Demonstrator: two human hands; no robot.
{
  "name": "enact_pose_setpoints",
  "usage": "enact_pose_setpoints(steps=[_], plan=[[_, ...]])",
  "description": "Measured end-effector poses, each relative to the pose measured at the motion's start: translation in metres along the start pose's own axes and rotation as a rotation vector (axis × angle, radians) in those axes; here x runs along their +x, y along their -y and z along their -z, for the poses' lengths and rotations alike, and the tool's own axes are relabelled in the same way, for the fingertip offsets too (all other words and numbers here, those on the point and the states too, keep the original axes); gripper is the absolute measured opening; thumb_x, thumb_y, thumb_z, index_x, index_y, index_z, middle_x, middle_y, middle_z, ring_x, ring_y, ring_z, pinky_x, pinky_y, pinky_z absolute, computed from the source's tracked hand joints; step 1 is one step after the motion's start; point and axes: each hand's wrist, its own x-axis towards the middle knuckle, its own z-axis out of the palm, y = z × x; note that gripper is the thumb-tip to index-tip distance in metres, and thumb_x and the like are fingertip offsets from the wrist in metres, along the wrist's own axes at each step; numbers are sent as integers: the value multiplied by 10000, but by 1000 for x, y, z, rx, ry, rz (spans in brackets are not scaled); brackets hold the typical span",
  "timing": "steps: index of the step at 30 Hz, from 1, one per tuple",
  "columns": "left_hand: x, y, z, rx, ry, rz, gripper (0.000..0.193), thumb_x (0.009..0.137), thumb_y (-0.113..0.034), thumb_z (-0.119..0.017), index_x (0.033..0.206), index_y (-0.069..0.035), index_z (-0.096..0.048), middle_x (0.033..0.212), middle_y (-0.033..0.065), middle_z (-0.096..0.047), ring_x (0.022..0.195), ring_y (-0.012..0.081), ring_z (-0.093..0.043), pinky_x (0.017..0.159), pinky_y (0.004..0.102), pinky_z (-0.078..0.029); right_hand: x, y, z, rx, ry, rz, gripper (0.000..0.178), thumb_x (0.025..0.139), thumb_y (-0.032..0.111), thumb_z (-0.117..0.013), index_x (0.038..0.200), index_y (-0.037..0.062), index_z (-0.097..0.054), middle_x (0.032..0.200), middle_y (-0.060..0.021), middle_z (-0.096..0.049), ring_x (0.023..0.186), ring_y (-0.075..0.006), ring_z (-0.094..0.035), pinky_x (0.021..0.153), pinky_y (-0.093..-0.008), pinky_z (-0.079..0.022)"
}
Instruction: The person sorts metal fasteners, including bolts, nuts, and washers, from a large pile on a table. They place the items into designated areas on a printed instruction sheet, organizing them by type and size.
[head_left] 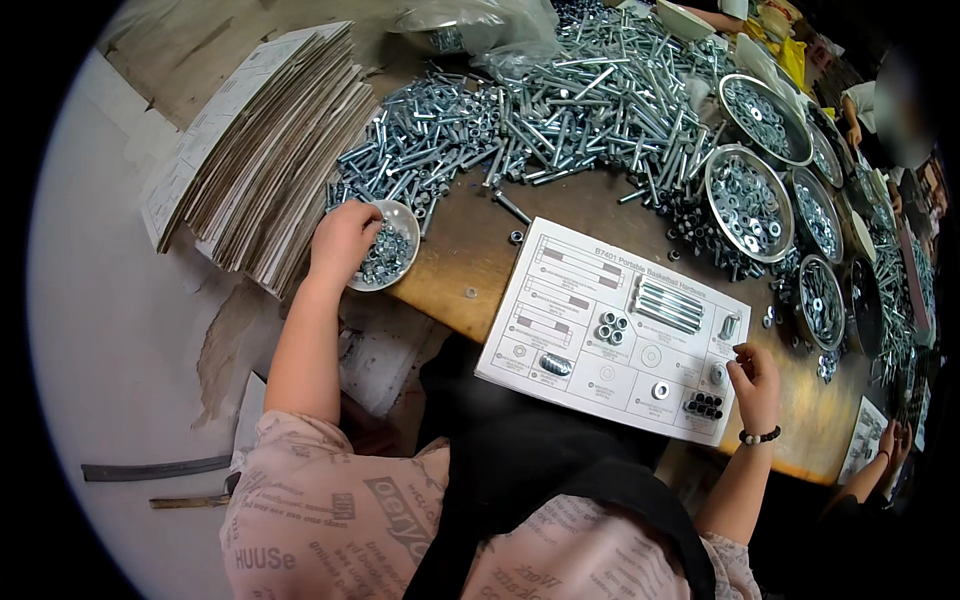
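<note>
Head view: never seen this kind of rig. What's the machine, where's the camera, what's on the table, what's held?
There is no machine: you see a person's own bare hands. The camera is the left of two fisheyes worn on the head, looking down, so straight edges bend near the rim.

On the table are a heap of bolts, steel bowls of washers, and a tall stack of cards. Nearest the person is a printed card bearing long bolts, nuts and small black parts.

The left hand is at a pale bowl of small metal parts; the right hand is at the card's right edge. Whether either grips anything, I can't tell.
</note>
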Motion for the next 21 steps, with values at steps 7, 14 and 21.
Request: enact_pose_setpoints(steps=[7,14,21], plan=[[8,7,-43,221,83,-70,132,690,-187,-664,751,-70,-658,809,109,-593,811,284,-577,725,403,-460,9,30,-19,58,56,26,203,737,19,-626,931,6,-569,815,-37,-523,625,-95,-502,573,-231,-423],[5,-12,-35,33,-42,-33,155,701,-135,-658,819,-38,-627,861,102,-591,807,278,-577,714,381,-459,7,27,-19,60,53,15,195,744,42,-636,928,19,-577,803,-31,-526,629,-92,-490,588,-230,-418],[-44,-112,-45,-617,410,-279,229,689,-98,-649,903,-28,-603,862,91,-593,788,252,-580,683,333,-466,11,34,-32,148,95,31,187,757,44,-631,936,21,-583,798,-22,-522,618,-79,-485,571,-217,-413]])
